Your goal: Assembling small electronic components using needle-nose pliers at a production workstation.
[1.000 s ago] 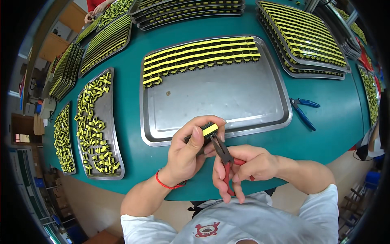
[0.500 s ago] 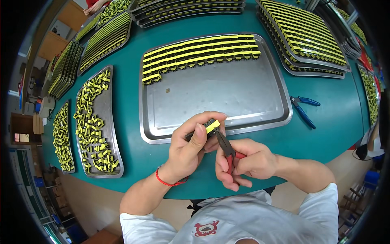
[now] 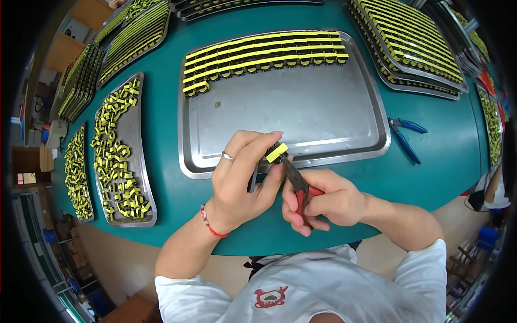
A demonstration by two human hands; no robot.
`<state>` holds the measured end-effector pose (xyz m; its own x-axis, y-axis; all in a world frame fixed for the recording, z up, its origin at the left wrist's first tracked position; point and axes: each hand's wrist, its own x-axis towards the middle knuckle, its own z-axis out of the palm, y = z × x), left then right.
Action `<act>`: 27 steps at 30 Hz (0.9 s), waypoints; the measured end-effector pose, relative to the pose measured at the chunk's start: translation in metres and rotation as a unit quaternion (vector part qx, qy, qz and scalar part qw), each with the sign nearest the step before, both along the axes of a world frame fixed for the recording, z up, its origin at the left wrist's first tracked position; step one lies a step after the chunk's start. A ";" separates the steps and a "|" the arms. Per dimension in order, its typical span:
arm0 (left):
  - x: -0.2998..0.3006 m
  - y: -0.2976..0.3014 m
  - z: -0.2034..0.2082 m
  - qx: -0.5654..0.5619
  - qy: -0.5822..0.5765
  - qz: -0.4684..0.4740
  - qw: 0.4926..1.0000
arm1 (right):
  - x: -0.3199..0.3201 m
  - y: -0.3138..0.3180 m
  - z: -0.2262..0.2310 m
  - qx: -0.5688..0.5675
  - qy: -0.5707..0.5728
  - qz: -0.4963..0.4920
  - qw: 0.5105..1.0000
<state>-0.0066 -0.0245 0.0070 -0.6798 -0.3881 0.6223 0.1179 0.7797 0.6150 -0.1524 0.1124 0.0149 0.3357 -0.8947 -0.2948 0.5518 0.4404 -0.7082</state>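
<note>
My left hand (image 3: 237, 177) pinches a small black component with yellow tape (image 3: 277, 153) between thumb and fingers, above the near edge of a metal tray (image 3: 291, 116). A dark flat strip (image 3: 252, 180) shows in the same palm; its kind is unclear. My right hand (image 3: 336, 199) is wrapped round needle-nose pliers (image 3: 295, 178) with red handles. The pliers' tips meet the lower side of the component; what they grip there is too small to make out. Rows of similar yellow-taped components (image 3: 264, 51) fill the tray's far part.
Blue-handled cutters (image 3: 405, 139) lie right of the tray. On the left, a narrow tray (image 3: 149, 177) holds loose components, with another heap (image 3: 79, 177) beside it. Stacked filled trays (image 3: 409, 46) stand at the far right, more at the far left. The green table's edge (image 3: 344, 243) curves near me.
My left hand has turned, so the component's yellow face shows more broadly and the fingers' backs face up. The pliers stay at its lower side. The whole view has shifted slightly.
</note>
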 end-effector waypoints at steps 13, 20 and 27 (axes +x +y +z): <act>-0.002 0.007 -0.005 0.004 0.005 0.027 1.000 | 0.003 -0.003 0.006 0.024 0.003 0.008 1.000; 0.000 0.003 0.000 -0.005 0.019 -0.014 1.000 | -0.001 0.001 0.005 0.033 -0.023 0.038 0.998; 0.000 0.004 0.000 0.023 0.004 -0.014 1.000 | 0.002 -0.001 0.006 0.025 -0.032 0.010 0.999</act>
